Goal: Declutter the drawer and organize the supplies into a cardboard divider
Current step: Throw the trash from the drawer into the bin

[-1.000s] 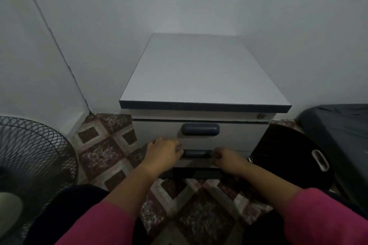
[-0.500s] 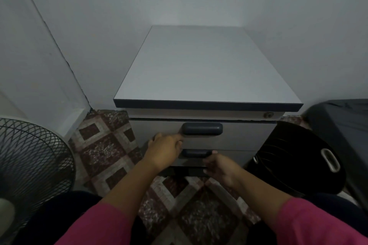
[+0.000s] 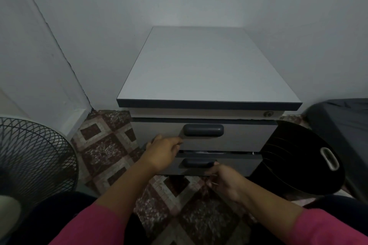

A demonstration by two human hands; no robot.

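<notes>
A small grey drawer cabinet (image 3: pixel 207 69) stands against the wall, with a keyhole (image 3: pixel 268 114) under its top. The upper drawer (image 3: pixel 245 137) is closed and has a dark handle (image 3: pixel 203 130). Below it, the lower drawer (image 3: pixel 239 165) sits slightly pulled out, showing a thin dark gap above its front. My left hand (image 3: pixel 163 153) lies at the left end of that gap with its thumb on the upper drawer front; its fingers are hidden. My right hand (image 3: pixel 225 181) is just below the lower handle (image 3: pixel 197 163), fingers curled, a fingertip hooked on the handle's right end. No supplies or divider are visible.
A standing fan's wire guard (image 3: pixel 33 157) fills the lower left. A black ribbed round object with a metal grip (image 3: pixel 298 161) leans against the cabinet's right side, beside a dark covered block (image 3: pixel 342 129). The floor has patterned tiles (image 3: pixel 103 145).
Both hands were on the lower handle. My left hand rose to the gap between the drawers, my right hand dropped below the handle, and the lower drawer slid out a little.
</notes>
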